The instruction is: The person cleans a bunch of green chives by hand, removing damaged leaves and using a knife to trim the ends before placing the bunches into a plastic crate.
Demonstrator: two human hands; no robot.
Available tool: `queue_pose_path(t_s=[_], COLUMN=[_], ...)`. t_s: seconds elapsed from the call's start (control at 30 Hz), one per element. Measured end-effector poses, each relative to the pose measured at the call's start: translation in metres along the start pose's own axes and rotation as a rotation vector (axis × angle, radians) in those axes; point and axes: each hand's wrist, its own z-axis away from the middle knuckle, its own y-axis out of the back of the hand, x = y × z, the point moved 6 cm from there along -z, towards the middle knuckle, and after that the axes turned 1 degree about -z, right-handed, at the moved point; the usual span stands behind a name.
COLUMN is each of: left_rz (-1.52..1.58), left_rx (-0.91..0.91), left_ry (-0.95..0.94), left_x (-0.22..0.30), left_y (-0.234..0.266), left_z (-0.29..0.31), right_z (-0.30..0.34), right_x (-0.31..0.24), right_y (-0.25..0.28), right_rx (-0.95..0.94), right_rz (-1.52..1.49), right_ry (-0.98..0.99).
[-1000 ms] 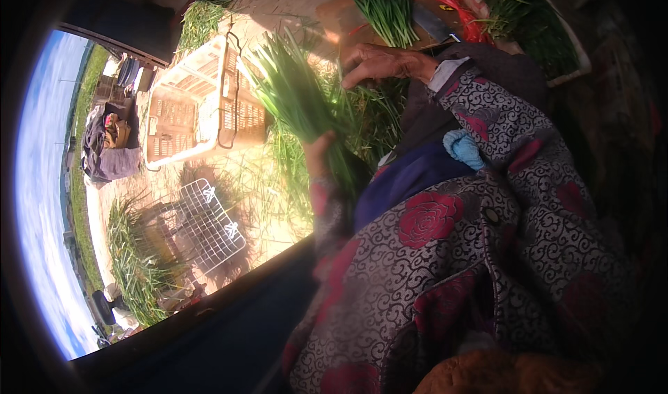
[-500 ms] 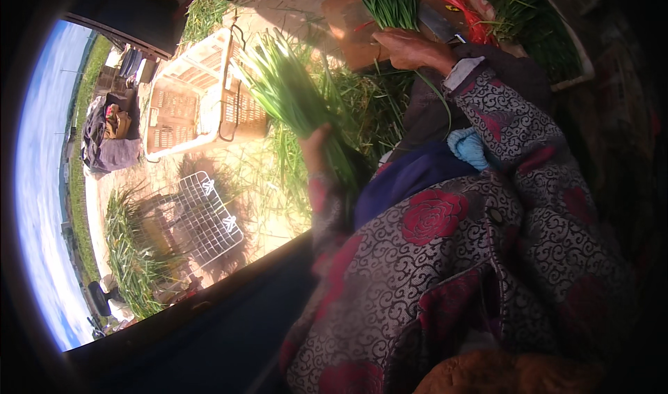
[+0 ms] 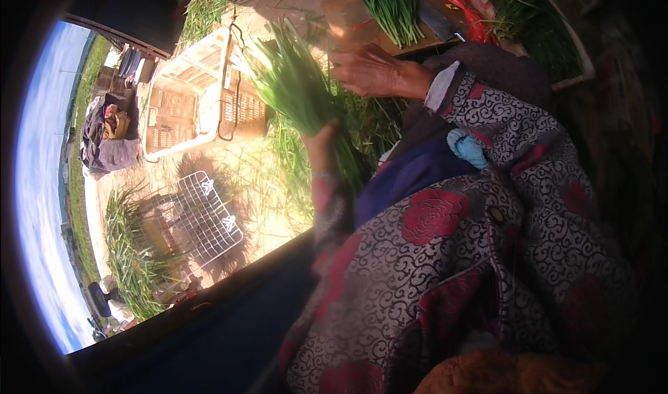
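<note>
because the bunch of green stalks [image 3: 296,91] was held by the left hand [image 3: 320,145], apparently alone, splaying or dropping of outer stalks was judged possible, should that grip be slackened. bunch: slanted between plastic crate [image 3: 170,124] and blue-purple cloth [image 3: 400,175]. left hand: wrapped round the lower stalks, forearm [image 3: 330,202] angled upward. right hand [image 3: 372,72]: palm down, fingers curled beside the bunch; whether anything was pinched (fingertips were unclear) could not be told.

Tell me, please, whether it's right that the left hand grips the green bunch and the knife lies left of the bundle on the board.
Not quite: the head view shows the knife right of the bundle on the board; the left hand does grip the green bunch.
</note>
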Motion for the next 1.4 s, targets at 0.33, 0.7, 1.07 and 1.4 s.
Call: queue_pose_path(t_s=[0.33,0.7,1.07,1.4], left_rz=[0.038,0.219,-0.194,-0.103], left_rx=[-0.063,0.07,0.011,-0.043], left_ry=[0.036,0.017,-0.035,0.023], left_x=[-0.004,0.025,-0.018,0.014], left_y=[0.013,0.019,0.045,0.008], left_z=[-0.002,0.013,-0.022,-0.001], right_z=[0.001,0.014,0.001,0.013], right_x=[0.007,0.108,0.024,0.033], right_y=[-0.007,0.045,0.008,-0.024], right_rx=[0.053,0.481,0.035,0.175], right_rz=[0.021,-0.167,-0.05,-0.005], right_ry=[0.059,-0.339,-0.027,0.002])
